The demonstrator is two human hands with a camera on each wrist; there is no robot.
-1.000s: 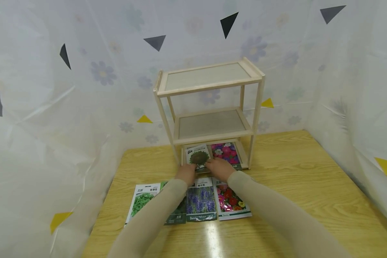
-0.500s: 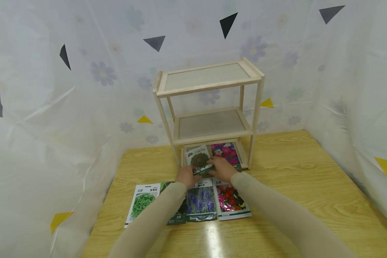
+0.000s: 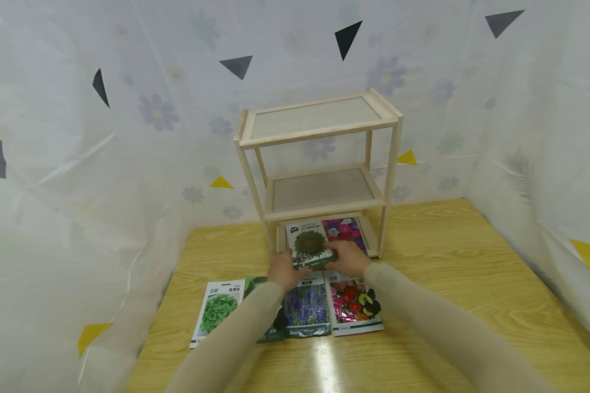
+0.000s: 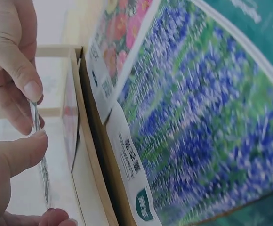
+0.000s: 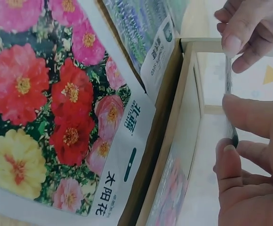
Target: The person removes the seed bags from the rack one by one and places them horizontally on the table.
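Observation:
A seed packet with a sunflower-like head (image 3: 308, 243) on white is held between both hands over the front of the lower shelf. My left hand (image 3: 282, 271) pinches its lower left corner, thumb on the near face. At the right edge my right hand (image 3: 350, 257) grips it between thumb and fingers. Both wrist views show the packet (image 4: 44, 181) edge-on, apart from the shelf frame. Behind the right hand, a packet with pink and purple flowers (image 3: 346, 229) lies on the lower shelf.
A three-tier wooden rack (image 3: 319, 210) stands at the back of the wooden table (image 3: 452, 273). In front lie several packets: green leaves (image 3: 218, 311), a dark green one partly under the left sleeve, purple flower spikes (image 3: 307, 308) and red and yellow flowers (image 3: 351, 305).
The sunflower-like packet has been lifted from the lower shelf, drawn slightly toward the viewer and right, and straightened after a tilt. Both hands now pinch its edges.

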